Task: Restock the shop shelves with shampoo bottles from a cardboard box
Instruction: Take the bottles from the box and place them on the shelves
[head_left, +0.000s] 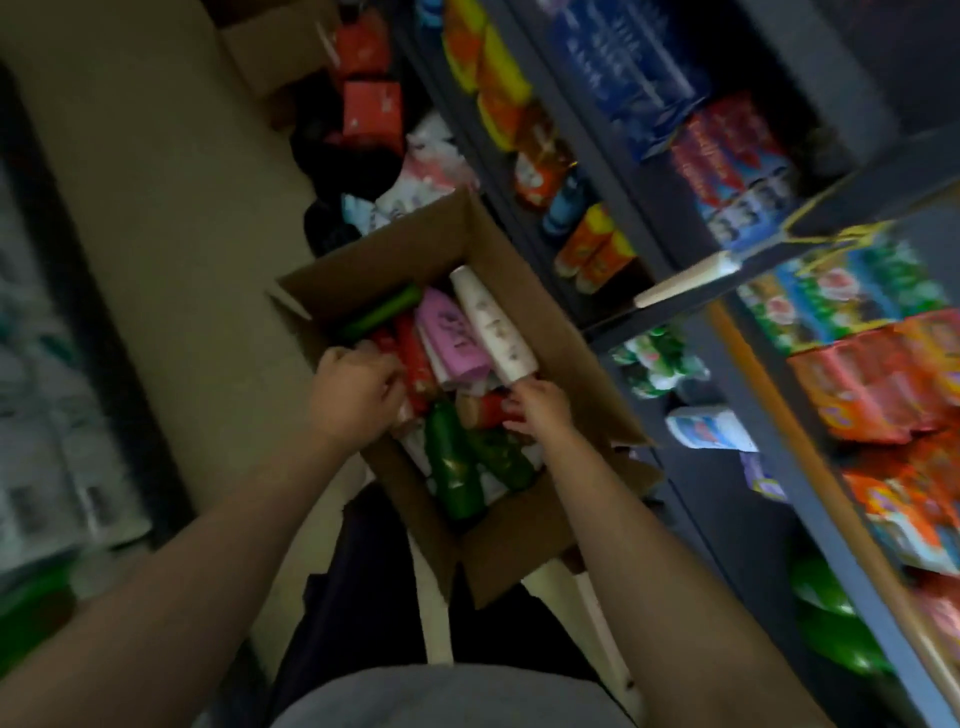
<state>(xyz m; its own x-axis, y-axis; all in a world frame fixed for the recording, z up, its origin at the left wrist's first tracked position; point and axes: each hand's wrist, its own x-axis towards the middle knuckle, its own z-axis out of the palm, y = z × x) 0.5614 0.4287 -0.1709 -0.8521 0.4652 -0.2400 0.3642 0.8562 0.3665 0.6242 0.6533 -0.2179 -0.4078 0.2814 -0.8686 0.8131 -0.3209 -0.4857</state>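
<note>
Head view, blurred by motion. Both forearms reach from the lower edge toward 12 o'clock into an open box (524, 551) that rests on a pale stool (566, 587) in the aisle.

Left hand (358, 392): back of the hand toward the camera, fingers curled downward at the 9 o'clock side of the box, over the red bottle (415, 358). Whether this grip closes on a bottle or only touches the contents cannot be told; the fingertips are hidden.

Right hand (540, 408): wrist straight, fingers extended toward 11 o'clock, tips touching the lower end of the white bottle (491, 325). The grip appears loose, but whether it pinches the bottle cannot be told.

The white bottle lies on top of the contents, long axis running from 11 o'clock to 5 o'clock, its wider end toward the right hand. A pink bottle (452, 332) lies just beside it, at its 9 o'clock side, roughly parallel. A green bottle (382, 312) lies near the far wall, long axis from 8 o'clock to 2 o'clock. Two more green bottles (452, 462) lie at the near end, close together, axes running roughly 12 to 6 o'clock.

Dark shelves (613, 218) at 3 o'clock of the box carry coloured packets (872, 379).
</note>
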